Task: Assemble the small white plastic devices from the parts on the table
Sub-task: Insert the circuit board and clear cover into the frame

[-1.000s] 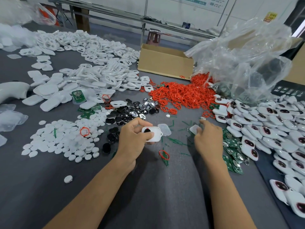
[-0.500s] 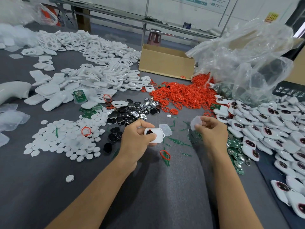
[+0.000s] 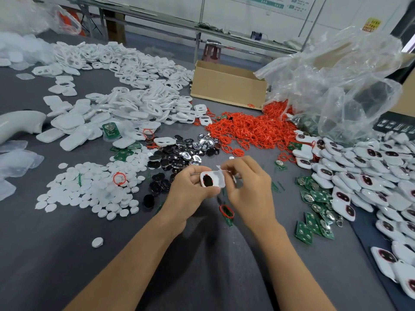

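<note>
At the far left of the grey desk (image 3: 67,254) lies a spread of small white discs (image 3: 89,189), with a heap of white shell halves (image 3: 116,108) behind it. Just right of the discs sits a scatter of black and silvery button pads (image 3: 177,158). In front of these, above the desk near its middle, the left hand (image 3: 190,191) curls its fingers round a white device shell (image 3: 211,179) (a black oval shows in its opening). The right hand (image 3: 249,189) meets it from the other side, thumb and forefinger pinching a thin translucent piece (image 3: 221,170) against the shell's right end. A single red ring (image 3: 226,211) lies on the desk just below both hands. Behind them is a pile of red rings (image 3: 251,129); further right lie green circuit boards (image 3: 314,221), then a heap of assembled devices (image 3: 370,171).
</note>
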`<action>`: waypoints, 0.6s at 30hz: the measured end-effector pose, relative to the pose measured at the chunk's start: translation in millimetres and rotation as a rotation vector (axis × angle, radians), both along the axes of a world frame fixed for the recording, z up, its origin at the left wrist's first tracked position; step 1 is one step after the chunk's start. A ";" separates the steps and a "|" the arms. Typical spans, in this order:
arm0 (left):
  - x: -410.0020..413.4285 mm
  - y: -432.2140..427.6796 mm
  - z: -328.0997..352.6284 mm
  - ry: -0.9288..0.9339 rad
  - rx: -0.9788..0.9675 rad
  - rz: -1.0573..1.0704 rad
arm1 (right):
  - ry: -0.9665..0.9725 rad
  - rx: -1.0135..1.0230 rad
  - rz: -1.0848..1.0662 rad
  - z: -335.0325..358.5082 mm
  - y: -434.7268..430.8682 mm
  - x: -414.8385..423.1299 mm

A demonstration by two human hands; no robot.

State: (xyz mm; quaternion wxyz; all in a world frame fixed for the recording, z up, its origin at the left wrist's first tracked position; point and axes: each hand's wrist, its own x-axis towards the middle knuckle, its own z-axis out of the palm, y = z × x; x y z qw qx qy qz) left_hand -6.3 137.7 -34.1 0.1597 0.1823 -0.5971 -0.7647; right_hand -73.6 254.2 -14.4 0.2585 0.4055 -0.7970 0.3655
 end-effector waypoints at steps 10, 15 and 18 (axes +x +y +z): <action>1.9 2.2 3.7 0.036 0.036 -0.038 | -0.235 0.133 0.159 -4.1 -3.6 8.0; 2.6 2.2 3.7 0.036 0.022 -0.012 | -0.242 0.015 0.178 0.1 1.2 7.0; 1.9 2.6 3.5 0.030 0.005 0.004 | -0.276 -0.118 0.071 2.0 4.1 0.8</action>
